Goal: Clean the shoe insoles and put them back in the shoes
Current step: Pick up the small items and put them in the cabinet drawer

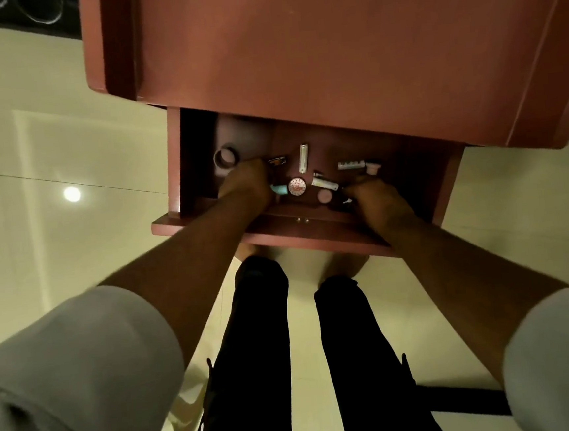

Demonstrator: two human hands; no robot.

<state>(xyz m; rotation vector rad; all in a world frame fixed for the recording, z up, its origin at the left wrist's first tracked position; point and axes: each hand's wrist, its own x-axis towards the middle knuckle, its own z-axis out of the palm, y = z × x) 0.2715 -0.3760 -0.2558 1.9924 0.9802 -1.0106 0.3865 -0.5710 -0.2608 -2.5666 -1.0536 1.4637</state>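
Head view, sole record. Open drawer (208, 222) of a reddish-brown cabinet (329, 39), both hands inside. Left hand (247, 184): back up, fingers curled down over the left part of the drawer, a teal object (280, 190) showing at its edge; whether it grips this cannot be told. Right hand (372, 192): fingers curled among the small items at the right front; what it pinches, if anything, cannot be told. Contents between and beyond the hands: round red-and-white tin (297, 186), white tube (324, 183), upright pale tube (303, 158), grey ring (225, 157). Step judged: searching for a cleaning item. Done well, part the clutter gently, lift one piece at a time, keep the drawer level. Shoes and insoles: not in view; position relative to the hands unknown.
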